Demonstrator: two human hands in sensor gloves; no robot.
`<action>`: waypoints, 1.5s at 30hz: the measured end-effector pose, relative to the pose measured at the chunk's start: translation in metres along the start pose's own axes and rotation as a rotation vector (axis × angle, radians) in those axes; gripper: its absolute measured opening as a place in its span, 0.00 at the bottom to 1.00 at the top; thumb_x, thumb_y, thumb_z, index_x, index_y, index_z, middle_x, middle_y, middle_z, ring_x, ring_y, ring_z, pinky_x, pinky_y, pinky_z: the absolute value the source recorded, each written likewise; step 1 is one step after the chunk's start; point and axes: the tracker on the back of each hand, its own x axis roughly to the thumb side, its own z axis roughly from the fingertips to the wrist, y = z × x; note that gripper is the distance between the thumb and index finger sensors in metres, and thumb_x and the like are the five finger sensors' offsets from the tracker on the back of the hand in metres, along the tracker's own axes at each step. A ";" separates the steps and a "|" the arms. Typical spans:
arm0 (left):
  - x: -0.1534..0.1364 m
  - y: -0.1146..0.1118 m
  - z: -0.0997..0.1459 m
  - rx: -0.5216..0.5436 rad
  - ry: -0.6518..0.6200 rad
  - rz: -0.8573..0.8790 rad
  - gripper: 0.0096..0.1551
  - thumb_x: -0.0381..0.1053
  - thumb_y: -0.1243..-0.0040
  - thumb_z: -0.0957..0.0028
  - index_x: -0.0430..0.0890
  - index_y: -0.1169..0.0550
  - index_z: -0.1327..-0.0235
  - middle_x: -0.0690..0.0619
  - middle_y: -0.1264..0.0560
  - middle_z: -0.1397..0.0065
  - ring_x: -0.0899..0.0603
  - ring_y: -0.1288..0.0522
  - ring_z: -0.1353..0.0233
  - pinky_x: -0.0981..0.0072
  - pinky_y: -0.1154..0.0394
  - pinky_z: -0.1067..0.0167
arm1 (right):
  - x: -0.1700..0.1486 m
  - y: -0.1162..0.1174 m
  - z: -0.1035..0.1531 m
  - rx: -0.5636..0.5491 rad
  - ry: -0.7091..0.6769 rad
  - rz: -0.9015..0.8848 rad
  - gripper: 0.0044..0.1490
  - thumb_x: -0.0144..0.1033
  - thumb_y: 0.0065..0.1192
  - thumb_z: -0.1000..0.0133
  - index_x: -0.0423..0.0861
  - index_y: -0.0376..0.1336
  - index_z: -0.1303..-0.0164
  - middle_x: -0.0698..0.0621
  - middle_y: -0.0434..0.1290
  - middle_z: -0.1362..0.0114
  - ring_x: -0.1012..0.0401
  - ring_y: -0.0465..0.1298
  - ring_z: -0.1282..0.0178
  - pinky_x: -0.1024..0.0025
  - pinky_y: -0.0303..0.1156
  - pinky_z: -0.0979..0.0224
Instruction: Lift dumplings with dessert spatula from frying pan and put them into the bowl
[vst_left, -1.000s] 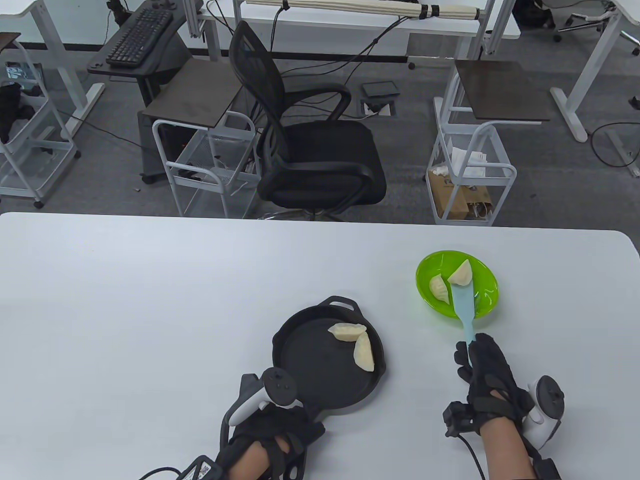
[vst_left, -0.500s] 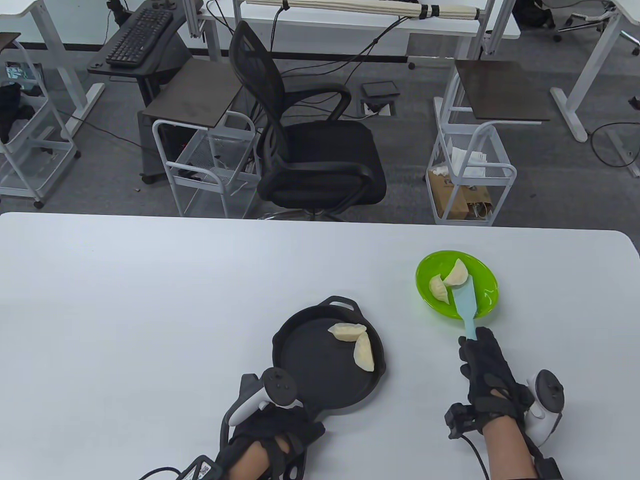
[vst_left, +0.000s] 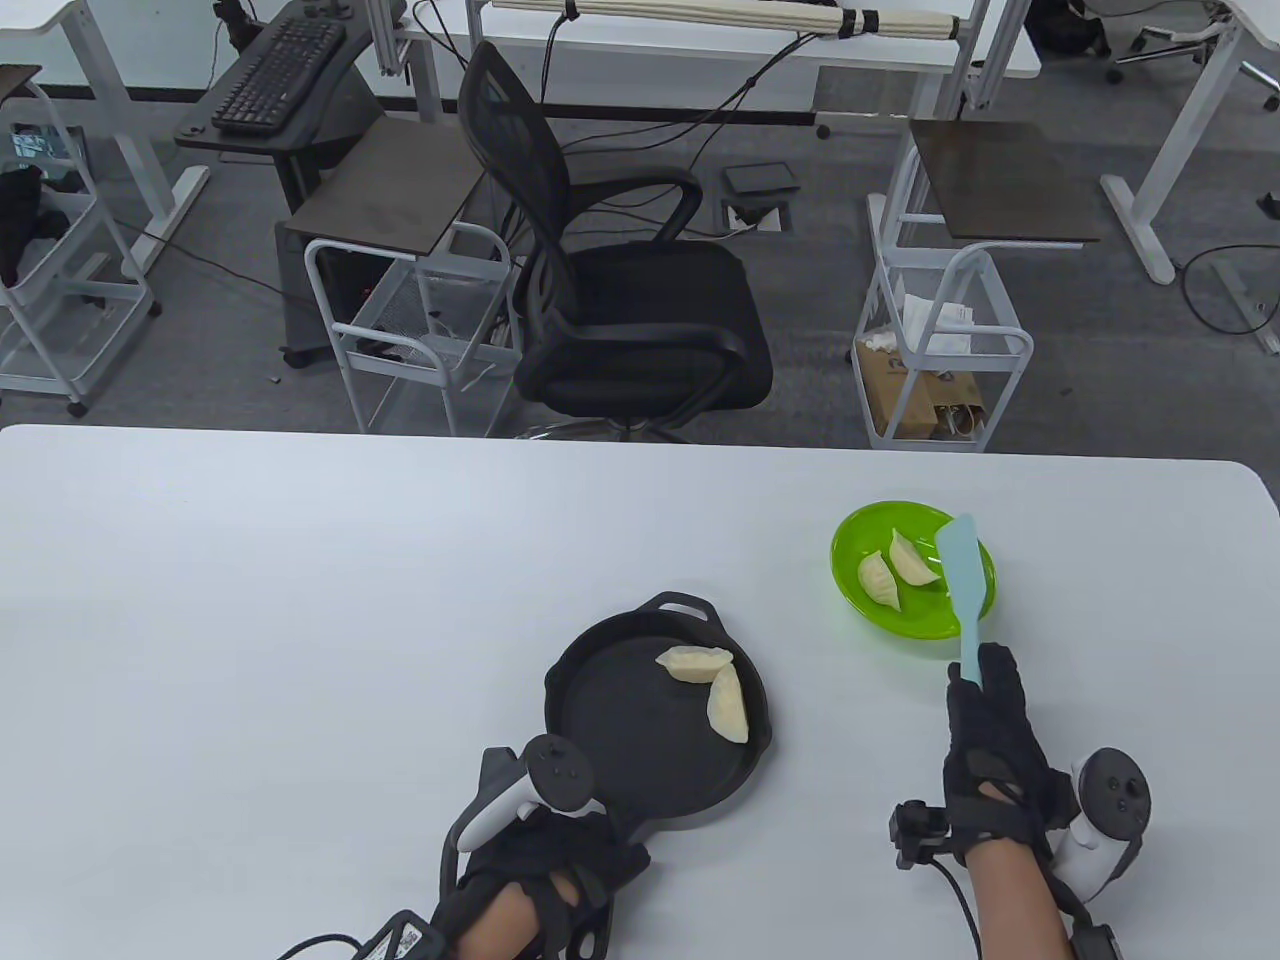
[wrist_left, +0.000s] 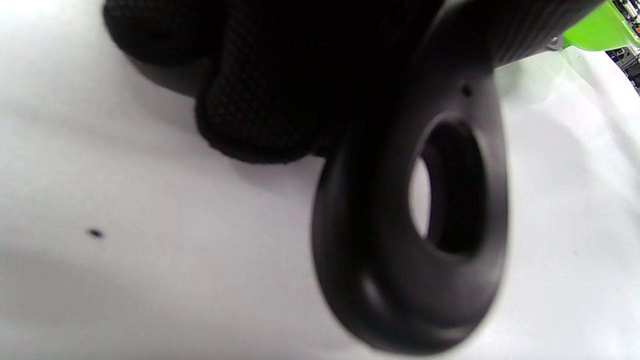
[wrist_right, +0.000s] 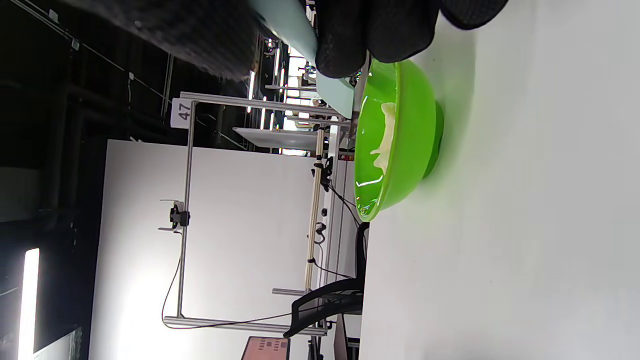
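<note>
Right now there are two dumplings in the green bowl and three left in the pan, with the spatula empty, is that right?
Not quite: the pan holds two dumplings, not three, as the table view shows. The rest stands: two dumplings lie in the green bowl, and the spatula held by the right hand carries nothing.

A black round frying pan (vst_left: 640, 760) sat on the white table, its small loop handle at the far rim, and held 2 pale crescent dumplings in the pan (vst_left: 712, 688) that touched each other near its far right edge. To the right and farther back stood a bright green bowl (vst_left: 880, 610) with 2 dumplings in the bowl (vst_left: 895, 570) lying side by side. A light blue dessert spatula (vst_left: 962, 580) had its flat blade raised over the bowl's right side, bare of food.
</note>
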 end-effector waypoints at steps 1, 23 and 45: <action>0.000 0.000 0.000 0.000 0.000 0.000 0.39 0.74 0.46 0.50 0.50 0.29 0.35 0.59 0.12 0.55 0.46 0.15 0.59 0.49 0.25 0.49 | 0.002 0.001 0.001 0.006 -0.011 0.008 0.41 0.41 0.59 0.36 0.47 0.47 0.16 0.35 0.53 0.17 0.34 0.53 0.21 0.33 0.48 0.21; 0.000 0.000 0.000 0.000 0.000 0.000 0.39 0.75 0.46 0.50 0.50 0.29 0.35 0.59 0.12 0.56 0.46 0.15 0.59 0.49 0.25 0.49 | 0.057 0.020 0.032 0.014 -0.340 0.436 0.29 0.40 0.74 0.41 0.44 0.67 0.31 0.39 0.76 0.35 0.38 0.71 0.34 0.32 0.55 0.24; 0.000 0.000 0.000 0.000 0.000 0.000 0.39 0.75 0.46 0.50 0.51 0.29 0.35 0.59 0.12 0.56 0.46 0.15 0.59 0.49 0.25 0.49 | 0.077 0.036 0.049 0.170 -0.507 0.690 0.24 0.40 0.77 0.43 0.41 0.72 0.42 0.42 0.82 0.46 0.40 0.75 0.40 0.33 0.60 0.26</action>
